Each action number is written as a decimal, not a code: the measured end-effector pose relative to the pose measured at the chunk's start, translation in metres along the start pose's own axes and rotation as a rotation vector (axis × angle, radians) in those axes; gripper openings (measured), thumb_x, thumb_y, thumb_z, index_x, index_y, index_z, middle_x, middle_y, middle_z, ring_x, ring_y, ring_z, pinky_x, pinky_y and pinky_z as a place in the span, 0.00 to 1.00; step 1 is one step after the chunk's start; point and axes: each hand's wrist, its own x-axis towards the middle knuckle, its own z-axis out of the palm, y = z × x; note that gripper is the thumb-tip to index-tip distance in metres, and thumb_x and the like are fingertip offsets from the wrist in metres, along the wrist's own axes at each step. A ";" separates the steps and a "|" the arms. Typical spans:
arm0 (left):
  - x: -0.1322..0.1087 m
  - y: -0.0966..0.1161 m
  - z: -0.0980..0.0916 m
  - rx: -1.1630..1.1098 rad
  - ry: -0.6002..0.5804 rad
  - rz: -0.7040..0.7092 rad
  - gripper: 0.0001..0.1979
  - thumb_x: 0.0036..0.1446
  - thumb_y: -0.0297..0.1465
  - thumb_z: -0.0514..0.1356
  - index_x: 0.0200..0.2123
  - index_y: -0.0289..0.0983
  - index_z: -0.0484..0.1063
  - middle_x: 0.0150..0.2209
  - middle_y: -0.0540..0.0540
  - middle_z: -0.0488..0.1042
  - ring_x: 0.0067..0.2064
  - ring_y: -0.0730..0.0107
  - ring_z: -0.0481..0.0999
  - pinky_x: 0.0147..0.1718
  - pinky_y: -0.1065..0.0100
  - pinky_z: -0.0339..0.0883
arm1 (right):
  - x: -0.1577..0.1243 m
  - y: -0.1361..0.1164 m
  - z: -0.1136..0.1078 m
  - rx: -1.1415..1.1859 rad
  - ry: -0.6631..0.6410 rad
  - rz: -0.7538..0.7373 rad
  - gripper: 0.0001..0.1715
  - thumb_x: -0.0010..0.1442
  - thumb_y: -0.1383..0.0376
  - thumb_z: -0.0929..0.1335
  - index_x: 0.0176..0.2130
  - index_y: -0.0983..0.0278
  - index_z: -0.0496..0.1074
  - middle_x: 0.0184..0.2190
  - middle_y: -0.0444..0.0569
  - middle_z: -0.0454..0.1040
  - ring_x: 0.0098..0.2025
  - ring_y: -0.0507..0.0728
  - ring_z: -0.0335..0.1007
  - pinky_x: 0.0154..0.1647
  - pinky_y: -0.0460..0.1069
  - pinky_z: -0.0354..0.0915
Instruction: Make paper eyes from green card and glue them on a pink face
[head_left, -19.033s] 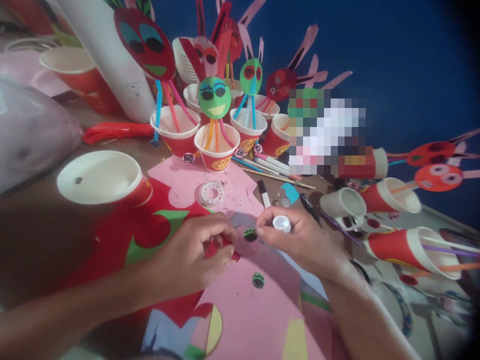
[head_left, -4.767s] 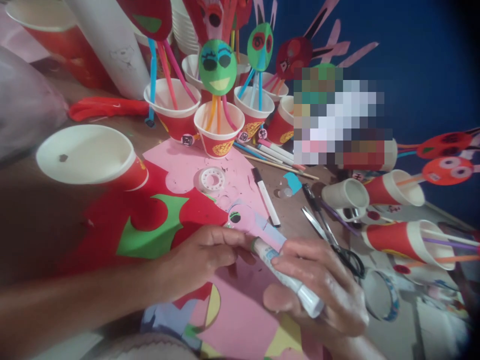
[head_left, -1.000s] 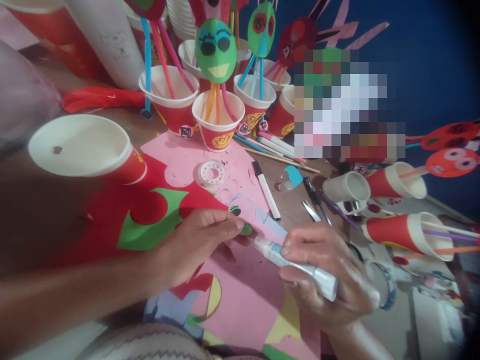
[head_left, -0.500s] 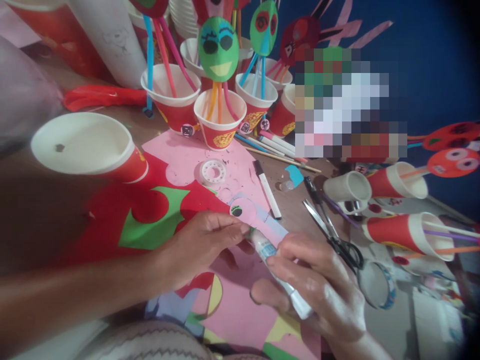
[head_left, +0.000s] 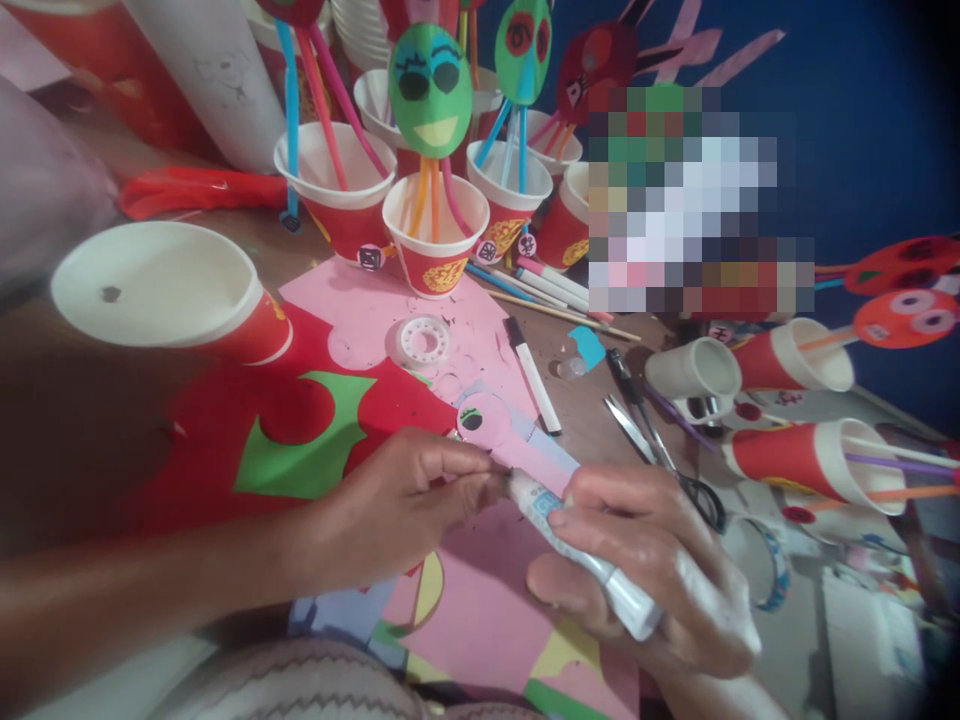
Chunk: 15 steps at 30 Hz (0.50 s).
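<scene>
My right hand (head_left: 652, 560) is wrapped around a slim white glue tube (head_left: 581, 550) with a blue label, tilted with its narrow tip toward my left hand. Thumb and fingertips of my left hand (head_left: 420, 495) are pinched together right at that tip. Whatever sits in the pinch is too small and dark to name. Just beyond the fingertips lies a pink paper circle (head_left: 496, 418) bearing a black eye with green above it. Red paper (head_left: 202, 440) and a green paper offcut (head_left: 289, 460) lie beyond and beside my left forearm.
Paper cups (head_left: 439, 240) with straw-legged paper faces stand at the back. A large tilted cup (head_left: 157, 290) is at the left. A marker (head_left: 534, 380), scissors (head_left: 645, 440), a white mug (head_left: 694, 375) and a tape roll (head_left: 772, 565) lie to the right.
My right hand and the glue tube have shifted slightly right and down. My left hand's pinch has moved a little to the right with the tip. The view has shifted slightly.
</scene>
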 end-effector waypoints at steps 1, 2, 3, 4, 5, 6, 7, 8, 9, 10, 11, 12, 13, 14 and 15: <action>0.000 0.001 0.000 0.002 -0.013 0.022 0.17 0.61 0.41 0.52 0.23 0.37 0.62 0.23 0.55 0.53 0.25 0.76 0.54 0.22 0.74 0.48 | 0.001 0.000 0.000 -0.001 -0.001 0.002 0.07 0.63 0.63 0.68 0.35 0.64 0.71 0.29 0.47 0.71 0.31 0.51 0.70 0.30 0.45 0.68; 0.000 0.002 0.000 0.008 -0.023 0.038 0.18 0.61 0.40 0.52 0.23 0.37 0.61 0.23 0.55 0.52 0.25 0.76 0.53 0.22 0.73 0.47 | 0.001 0.000 0.000 -0.001 -0.003 0.004 0.07 0.63 0.62 0.68 0.34 0.64 0.70 0.28 0.47 0.71 0.30 0.51 0.70 0.30 0.45 0.68; 0.000 0.003 0.001 0.021 -0.026 0.046 0.17 0.62 0.39 0.52 0.22 0.37 0.61 0.23 0.55 0.52 0.26 0.76 0.52 0.22 0.73 0.47 | 0.002 0.000 0.000 -0.002 -0.002 0.005 0.07 0.63 0.62 0.68 0.34 0.64 0.70 0.28 0.47 0.71 0.30 0.51 0.70 0.30 0.45 0.67; 0.000 0.004 0.000 0.035 -0.025 0.052 0.17 0.62 0.38 0.52 0.23 0.37 0.62 0.23 0.55 0.52 0.26 0.76 0.52 0.22 0.73 0.47 | 0.002 0.000 -0.001 -0.004 -0.002 0.006 0.07 0.63 0.62 0.68 0.34 0.64 0.70 0.28 0.47 0.71 0.30 0.51 0.70 0.30 0.45 0.67; 0.000 0.004 0.000 0.047 -0.021 0.055 0.17 0.62 0.38 0.52 0.23 0.36 0.63 0.23 0.54 0.53 0.26 0.76 0.53 0.23 0.74 0.48 | 0.001 0.001 -0.001 -0.006 0.001 0.011 0.07 0.62 0.62 0.69 0.34 0.64 0.70 0.28 0.47 0.72 0.30 0.51 0.70 0.30 0.45 0.67; 0.000 0.004 0.000 0.060 -0.019 0.053 0.16 0.62 0.37 0.53 0.24 0.36 0.66 0.23 0.54 0.55 0.26 0.75 0.54 0.23 0.74 0.50 | 0.000 0.002 -0.001 -0.011 0.010 0.016 0.07 0.61 0.63 0.70 0.34 0.64 0.71 0.28 0.47 0.72 0.30 0.51 0.70 0.30 0.45 0.67; 0.000 0.004 -0.001 0.068 -0.019 0.044 0.15 0.62 0.37 0.53 0.25 0.36 0.68 0.23 0.54 0.57 0.26 0.75 0.56 0.24 0.74 0.51 | -0.001 0.004 -0.001 -0.018 0.021 0.027 0.06 0.60 0.63 0.70 0.34 0.64 0.71 0.28 0.47 0.72 0.30 0.51 0.70 0.30 0.46 0.67; -0.001 0.003 -0.002 0.073 -0.020 0.033 0.15 0.61 0.37 0.54 0.26 0.36 0.70 0.23 0.54 0.59 0.26 0.76 0.57 0.23 0.74 0.52 | -0.002 0.006 -0.001 -0.021 0.034 0.048 0.05 0.58 0.64 0.71 0.34 0.64 0.72 0.29 0.47 0.72 0.31 0.52 0.70 0.31 0.46 0.66; -0.001 0.003 -0.002 0.074 -0.021 0.018 0.14 0.61 0.38 0.54 0.27 0.36 0.72 0.23 0.54 0.61 0.25 0.76 0.58 0.23 0.74 0.53 | -0.002 0.009 -0.001 -0.013 0.058 0.077 0.05 0.57 0.65 0.71 0.35 0.63 0.72 0.30 0.47 0.72 0.31 0.53 0.70 0.31 0.46 0.66; -0.001 0.002 -0.003 0.074 -0.016 0.005 0.15 0.61 0.39 0.55 0.28 0.36 0.73 0.22 0.53 0.63 0.25 0.76 0.60 0.22 0.75 0.54 | -0.003 0.013 0.000 0.008 0.089 0.121 0.05 0.56 0.66 0.72 0.35 0.63 0.73 0.31 0.47 0.72 0.33 0.53 0.70 0.32 0.47 0.66; -0.001 0.002 -0.004 0.067 -0.001 -0.007 0.15 0.60 0.39 0.56 0.29 0.36 0.74 0.23 0.53 0.66 0.25 0.75 0.62 0.23 0.75 0.56 | -0.003 0.016 0.001 0.036 0.120 0.184 0.05 0.56 0.67 0.72 0.36 0.62 0.73 0.31 0.46 0.72 0.34 0.54 0.70 0.33 0.48 0.67; -0.001 0.002 -0.005 0.044 0.014 -0.011 0.14 0.60 0.39 0.56 0.30 0.36 0.75 0.24 0.52 0.69 0.26 0.75 0.64 0.24 0.75 0.59 | -0.003 0.020 0.003 0.072 0.145 0.273 0.05 0.56 0.67 0.72 0.36 0.61 0.73 0.33 0.46 0.73 0.36 0.54 0.71 0.36 0.49 0.67; 0.000 0.001 -0.006 0.003 0.027 -0.012 0.14 0.59 0.39 0.57 0.30 0.36 0.76 0.26 0.50 0.72 0.27 0.75 0.67 0.26 0.75 0.61 | -0.003 0.024 0.004 0.118 0.165 0.384 0.05 0.56 0.67 0.71 0.37 0.60 0.74 0.34 0.46 0.73 0.37 0.55 0.71 0.39 0.49 0.67; 0.001 0.001 -0.007 -0.050 0.032 -0.012 0.14 0.58 0.40 0.58 0.31 0.36 0.77 0.28 0.49 0.74 0.28 0.74 0.69 0.28 0.75 0.64 | -0.003 0.027 0.006 0.176 0.179 0.510 0.05 0.57 0.66 0.71 0.37 0.59 0.74 0.35 0.46 0.74 0.39 0.55 0.71 0.40 0.50 0.67; 0.002 0.001 -0.008 -0.112 0.031 -0.010 0.14 0.58 0.40 0.59 0.31 0.35 0.77 0.29 0.48 0.76 0.29 0.74 0.70 0.29 0.74 0.65 | -0.003 0.031 0.008 0.247 0.184 0.635 0.05 0.58 0.64 0.71 0.38 0.59 0.74 0.37 0.45 0.74 0.40 0.55 0.72 0.42 0.50 0.68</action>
